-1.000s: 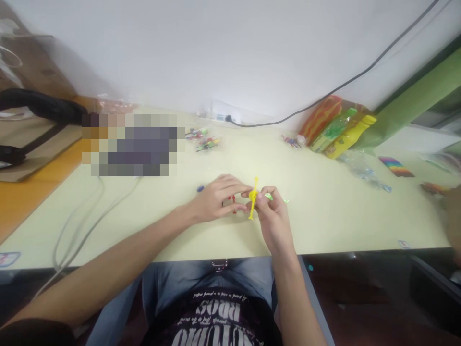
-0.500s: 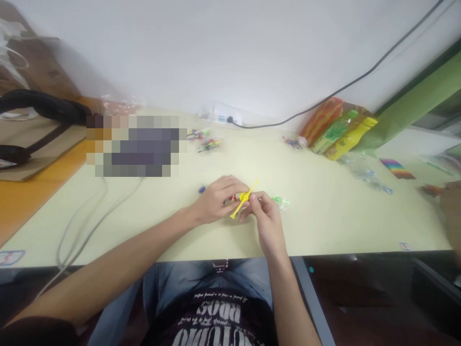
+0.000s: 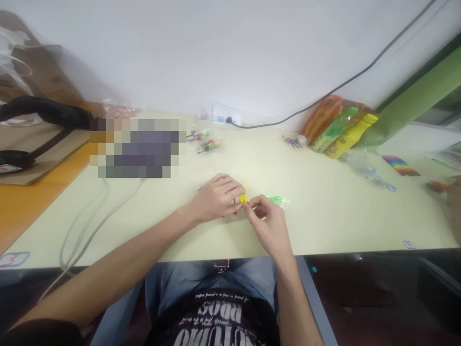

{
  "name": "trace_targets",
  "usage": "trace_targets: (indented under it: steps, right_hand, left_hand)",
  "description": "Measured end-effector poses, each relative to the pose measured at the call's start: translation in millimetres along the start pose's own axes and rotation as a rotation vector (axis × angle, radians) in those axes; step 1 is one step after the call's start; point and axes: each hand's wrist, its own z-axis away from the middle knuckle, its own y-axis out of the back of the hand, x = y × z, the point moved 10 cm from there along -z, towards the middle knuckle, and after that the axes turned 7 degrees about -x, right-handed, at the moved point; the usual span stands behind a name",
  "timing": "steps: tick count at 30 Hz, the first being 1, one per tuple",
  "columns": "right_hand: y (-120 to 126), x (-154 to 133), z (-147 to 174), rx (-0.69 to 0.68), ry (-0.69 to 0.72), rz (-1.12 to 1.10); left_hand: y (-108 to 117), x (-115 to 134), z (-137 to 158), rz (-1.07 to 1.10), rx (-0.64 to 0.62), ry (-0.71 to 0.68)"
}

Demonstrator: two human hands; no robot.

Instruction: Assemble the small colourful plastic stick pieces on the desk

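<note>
Above the front middle of the table, my left hand (image 3: 218,198) is closed around a small yellow plastic piece (image 3: 243,198), which shows at its fingertips. A bit of red (image 3: 235,206) peeks out below those fingers, mostly hidden. From the other side my right hand (image 3: 268,218) brings thumb and forefinger together at the lower edge of the yellow piece. Whether it also grips something smaller is too fine to make out. A bright green plastic piece (image 3: 278,200) lies on the table just beyond my right hand.
Small colourful plastic parts (image 3: 207,144) lie toward the wall, with another cluster (image 3: 294,142) farther right. Two bottles (image 3: 353,137) rest by a red-orange bag (image 3: 322,115). White cables (image 3: 86,235) cross the left side. Another person's arm (image 3: 454,206) shows at the right edge.
The long yellow piece has turned, and only its short end now shows between my hands. My right hand has shifted slightly right and down, its fingers now pinched at the piece's edge.
</note>
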Motion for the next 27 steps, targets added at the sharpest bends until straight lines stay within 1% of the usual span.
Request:
trace_targets:
  steps: [6,11,13,14,15,17,18,19,20,21,23,25,27]
  right_hand:
    - [8,-1,0,0.047,0.057,0.246]
    - [5,-10,2,0.069,0.201,0.351]
    - [12,-12,4,0.087,0.271,0.422]
    - [22,-11,6,0.132,0.29,0.467]
    - [38,-9,8,0.209,0.292,0.513]
    - [82,0,17,0.445,0.216,0.57]
    - [101,6,21,0.518,0.165,0.57]
    - [112,11,23,0.54,0.131,0.574]
    - [117,13,23,0.529,0.114,0.583]
    - [116,15,22,0.495,0.112,0.598]
    - [99,12,19,0.429,0.14,0.655]
    - [72,8,16,0.393,0.175,0.724]
    - [43,6,12,0.351,0.198,0.775]
  left_hand:
    - [-1,2,-2,0.009,-0.017,-0.003]
    - [1,9,-7,0.0,-0.008,0.005]
    - [4,13,-8,-0.012,0.001,-0.017]
    - [7,14,-8,-0.016,0.011,-0.029]
    - [11,13,-7,-0.016,0.026,-0.037]
    - [21,5,-6,-0.004,0.073,-0.025]
    - [26,-1,-5,0.004,0.094,-0.004]
    - [30,-9,-6,0.008,0.108,0.026]
    - [30,-16,-8,0.005,0.099,0.053]
    - [27,-21,-11,0.001,0.073,0.078]
    - [13,-25,-20,-0.01,-0.024,0.102]
    - [-8,-23,-28,-0.02,-0.144,0.1]
    - [-26,-19,-31,-0.04,-0.238,0.096]
